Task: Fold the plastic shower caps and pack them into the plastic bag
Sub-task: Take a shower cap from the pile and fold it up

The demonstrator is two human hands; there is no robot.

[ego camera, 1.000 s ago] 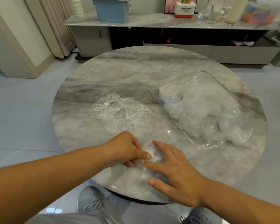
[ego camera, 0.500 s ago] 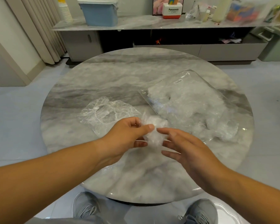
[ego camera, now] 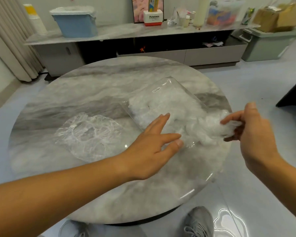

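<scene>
packing is the step in hand: the right hand [ego camera: 258,139], at the right of the frame, pinches a bunched shower cap [ego camera: 229,128] between thumb and curled fingers, holding it at the lower right end of the plastic bag [ego camera: 171,98]. the bag lies at centre right on the round table [ego camera: 92,86] and looks stuffed with white caps. the left hand [ego camera: 149,151] reaches in with fingers straight and spread, tips over the bag's near edge; blur makes it hard to say whether they touch the film. a second cap [ego camera: 89,135] lies flat and unfolded at centre left, apart from the bag. the next move likely calls for the left hand to steady the bag's mouth while the right pushes its bundle inside
</scene>
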